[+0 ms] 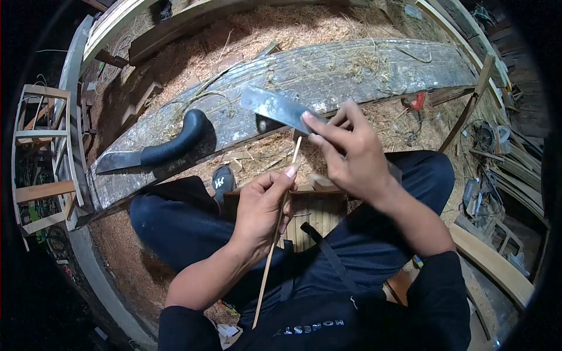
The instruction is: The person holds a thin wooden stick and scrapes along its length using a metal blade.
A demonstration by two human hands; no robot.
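My left hand (261, 205) is closed round a thin bamboo-like stick (266, 275), which slants from near my lap up past my thumb. Its upper tip rises toward the blade in my other hand. My right hand (358, 153) grips a broad, flat grey knife blade (272, 106) between thumb and fingers, its blunt end pointing left; any handle is hidden. A second knife (170, 146), with a curved black handle and a short metal blade, lies on the weathered plank (240, 131) to the left. A small dark round object (267, 123) shows just below the held blade.
The long plank crosses in front of my knees, with fibre shavings on it. Wood shavings (222, 44) cover the floor. A wooden frame (44, 137) stands at the left. A red-handled tool (418, 102) and bamboo strips (521, 193) lie to the right.
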